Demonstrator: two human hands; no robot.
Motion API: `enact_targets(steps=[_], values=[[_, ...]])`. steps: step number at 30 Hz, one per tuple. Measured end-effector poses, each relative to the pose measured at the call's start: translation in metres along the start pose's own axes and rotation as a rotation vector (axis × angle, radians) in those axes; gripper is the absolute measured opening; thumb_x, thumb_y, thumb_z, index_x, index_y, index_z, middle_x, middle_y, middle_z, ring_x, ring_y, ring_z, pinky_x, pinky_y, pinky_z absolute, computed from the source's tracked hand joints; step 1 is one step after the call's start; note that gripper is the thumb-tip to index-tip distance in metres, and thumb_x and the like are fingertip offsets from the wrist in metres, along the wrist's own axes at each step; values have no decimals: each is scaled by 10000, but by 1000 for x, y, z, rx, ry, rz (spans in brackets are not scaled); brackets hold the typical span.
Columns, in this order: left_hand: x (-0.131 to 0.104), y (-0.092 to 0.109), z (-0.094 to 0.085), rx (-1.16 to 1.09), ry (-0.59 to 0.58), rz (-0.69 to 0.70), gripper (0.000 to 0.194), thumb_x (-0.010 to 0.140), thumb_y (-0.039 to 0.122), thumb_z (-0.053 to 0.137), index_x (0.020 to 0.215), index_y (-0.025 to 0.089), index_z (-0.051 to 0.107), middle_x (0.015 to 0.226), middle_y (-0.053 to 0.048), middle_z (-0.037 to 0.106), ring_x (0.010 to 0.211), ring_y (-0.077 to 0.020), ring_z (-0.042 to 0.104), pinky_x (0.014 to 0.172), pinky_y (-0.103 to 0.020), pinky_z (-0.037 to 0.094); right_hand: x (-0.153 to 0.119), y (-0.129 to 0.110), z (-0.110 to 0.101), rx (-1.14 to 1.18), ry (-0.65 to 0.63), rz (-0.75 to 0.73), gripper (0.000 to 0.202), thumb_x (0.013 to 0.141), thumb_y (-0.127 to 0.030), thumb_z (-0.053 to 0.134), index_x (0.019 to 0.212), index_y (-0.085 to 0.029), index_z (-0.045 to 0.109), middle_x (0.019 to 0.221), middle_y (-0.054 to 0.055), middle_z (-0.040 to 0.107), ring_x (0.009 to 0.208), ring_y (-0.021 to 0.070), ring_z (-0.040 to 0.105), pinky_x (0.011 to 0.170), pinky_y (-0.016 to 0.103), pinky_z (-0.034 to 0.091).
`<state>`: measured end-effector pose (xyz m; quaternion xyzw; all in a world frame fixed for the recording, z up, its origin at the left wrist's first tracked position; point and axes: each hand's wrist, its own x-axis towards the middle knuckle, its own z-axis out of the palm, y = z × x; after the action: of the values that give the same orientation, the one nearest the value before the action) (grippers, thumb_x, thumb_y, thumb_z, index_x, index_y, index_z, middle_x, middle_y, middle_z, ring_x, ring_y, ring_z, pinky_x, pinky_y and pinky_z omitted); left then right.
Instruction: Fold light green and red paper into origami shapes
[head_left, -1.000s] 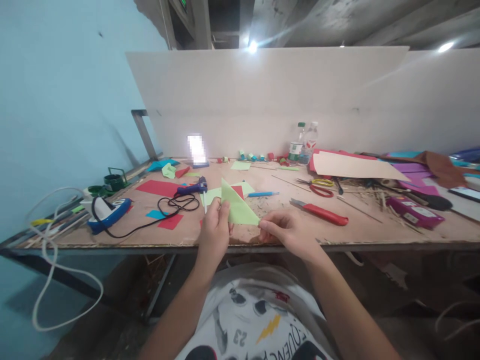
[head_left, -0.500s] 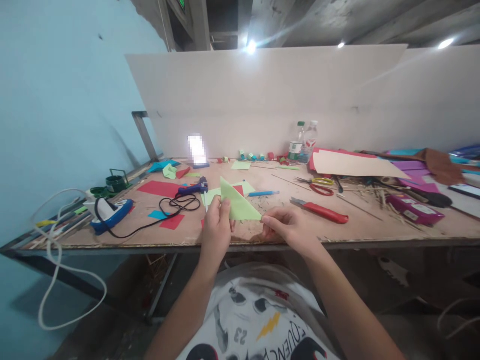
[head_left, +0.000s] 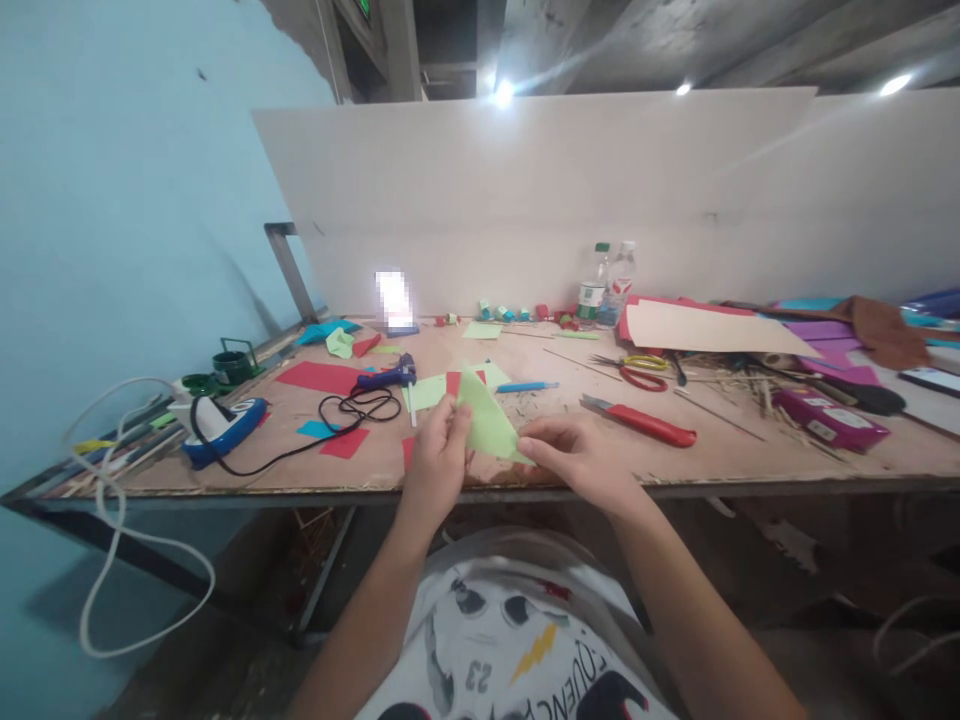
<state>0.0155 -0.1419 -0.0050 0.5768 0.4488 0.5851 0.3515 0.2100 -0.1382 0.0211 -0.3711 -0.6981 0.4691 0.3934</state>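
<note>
A light green folded piece of paper (head_left: pixel 489 422), roughly triangular, is held up between my two hands just above the table's front edge. My left hand (head_left: pixel 439 450) grips its left side, thumb on the near face. The fingers of my right hand (head_left: pixel 562 452) pinch the right-hand corner. Behind the paper, a red paper piece and a flat green sheet (head_left: pixel 427 393) lie on the table. A blue pen (head_left: pixel 527 387) is a little beyond my right hand. To its right lies a red-handled utility knife (head_left: pixel 649 423), apart from my fingers.
A blue glue gun (head_left: pixel 388 374) with a black cord lies to the left, near a power strip (head_left: pixel 225 430). Scissors (head_left: pixel 637 376), a purple box (head_left: pixel 829 418) and stacked paper (head_left: pixel 712 332) are on the right. Two bottles (head_left: pixel 604 285) stand at the back.
The green paper has turned and tilted between my hands, its upper tip moving right and lower. My left hand has shifted slightly right; the right hand still pinches the corner.
</note>
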Motion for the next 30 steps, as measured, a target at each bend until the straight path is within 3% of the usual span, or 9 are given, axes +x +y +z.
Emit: enact_targets(steps=[4, 8, 12, 18, 22, 30], values=[[-3, 1, 2, 23, -157, -16, 408, 973, 552, 597, 763, 224, 476, 648, 52, 488, 544, -125, 494, 490, -215, 409, 0, -1, 0, 6, -51, 14, 490, 827, -583, 757, 607, -162, 636, 517, -41, 477, 503, 94, 376, 480, 247, 277], [-4, 2, 3, 36, -237, -32, 398, 998, 557, 543, 782, 235, 453, 639, 56, 463, 536, -135, 511, 482, -218, 413, 1, 1, -2, 43, -59, 35, 579, 814, -638, 746, 538, -180, 523, 500, -63, 369, 495, 80, 281, 472, 252, 212], [-2, 4, 1, 56, -300, -37, 367, 1024, 517, 498, 790, 239, 447, 661, 48, 469, 550, -141, 504, 480, -223, 406, 1, 1, -1, 72, -76, 46, 543, 793, -634, 769, 586, -170, 578, 555, -47, 419, 531, 89, 315, 487, 251, 231], [-2, 9, -3, 105, -395, -8, 340, 1017, 471, 519, 795, 217, 558, 686, 28, 496, 599, -152, 482, 515, -241, 382, 1, 3, -1, 136, -59, 70, 578, 781, -648, 760, 555, -198, 478, 544, -70, 331, 508, 79, 254, 464, 245, 223], [-3, 12, -3, 116, -440, 1, 359, 1026, 477, 498, 779, 217, 519, 697, 33, 467, 617, -149, 452, 548, -249, 366, 1, 4, -1, 156, -49, 69, 540, 757, -595, 810, 564, -188, 512, 556, -68, 355, 514, 77, 278, 462, 234, 245], [-1, 12, -5, 171, -506, 32, 387, 1019, 466, 509, 723, 217, 486, 672, 35, 405, 624, -158, 399, 566, -264, 314, 0, 4, 0, 195, -27, 105, 572, 726, -632, 818, 564, -196, 486, 555, -64, 356, 514, 82, 300, 465, 235, 252]])
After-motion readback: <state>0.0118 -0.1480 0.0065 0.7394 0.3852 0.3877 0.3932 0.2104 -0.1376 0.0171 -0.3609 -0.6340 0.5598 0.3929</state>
